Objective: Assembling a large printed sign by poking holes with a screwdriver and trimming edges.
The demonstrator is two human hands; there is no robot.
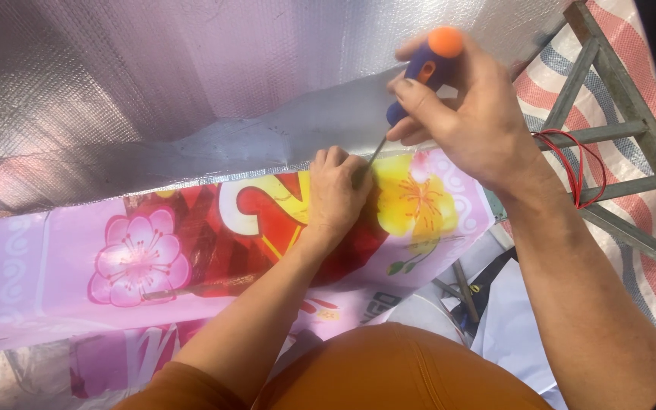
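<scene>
Head view: right hand grips a screwdriver at 1 o'clock; left hand pinches its tip on the pink banner.

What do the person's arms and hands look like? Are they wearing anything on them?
Both arms are bare from the elbow down. The left hand and right hand wear no gloves, rings or watch, and the fingers are bare too. An orange sleeve shows only by the left elbow.

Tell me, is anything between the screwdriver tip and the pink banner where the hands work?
Nothing visible. The right hand holds the screwdriver by its handle, and the shaft runs down to the banner beside the left hand, whose fingers press there and hide the very tip.
</scene>
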